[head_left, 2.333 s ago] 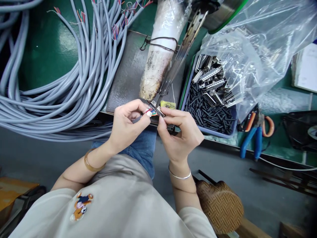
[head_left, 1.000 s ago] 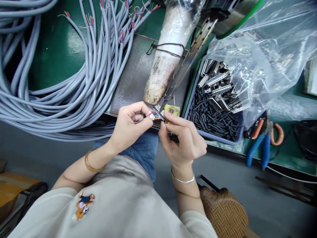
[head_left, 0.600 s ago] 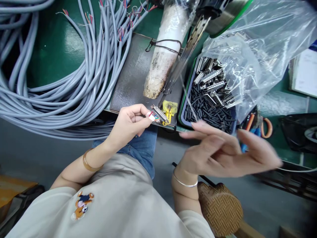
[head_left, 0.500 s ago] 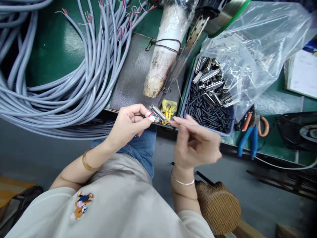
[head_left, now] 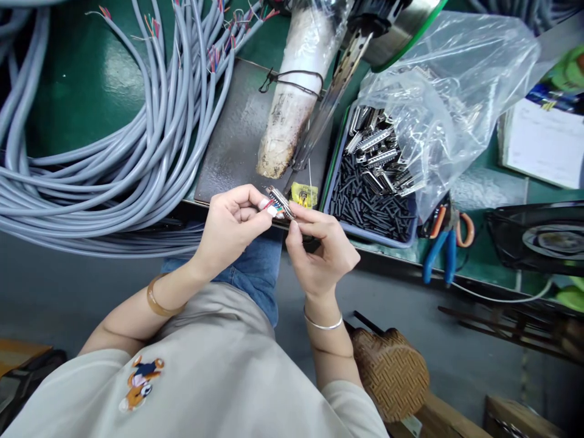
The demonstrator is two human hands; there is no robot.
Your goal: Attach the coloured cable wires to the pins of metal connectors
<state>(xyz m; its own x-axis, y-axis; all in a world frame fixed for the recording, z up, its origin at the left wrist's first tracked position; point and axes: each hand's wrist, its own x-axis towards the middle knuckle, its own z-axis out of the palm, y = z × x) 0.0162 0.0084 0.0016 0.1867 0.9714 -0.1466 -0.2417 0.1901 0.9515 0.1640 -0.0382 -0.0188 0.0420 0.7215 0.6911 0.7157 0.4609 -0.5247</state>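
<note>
Near the table's front edge, my left hand [head_left: 235, 220] is closed in a pinch around thin coloured wires [head_left: 276, 208] that lead to a D-sub connector [head_left: 281, 201]. The connector is metal-framed, with a row of contacts, and is held tilted. My right hand [head_left: 322, 246] has its thumb and forefinger closed at the connector's lower right end; whether a small piece is also between them is hidden. Just beyond the fingers, the tip of a soldering iron [head_left: 310, 143] points down toward a yellow sponge-like pad [head_left: 305, 196].
Grey cables [head_left: 182, 121] with stripped ends lie at left. A bin [head_left: 329, 182] at right holds black sleeves [head_left: 365, 204] and metal connectors [head_left: 381, 146] under a plastic bag [head_left: 456, 91]. Beyond it are cutters [head_left: 440, 252], a solder reel [head_left: 406, 36] and a black fan [head_left: 542, 237].
My right hand has moved left from beside the bin to the connector's end. The connector has tilted more steeply, and a yellow fixture near it is now mostly hidden. The whole view has shifted slightly.
</note>
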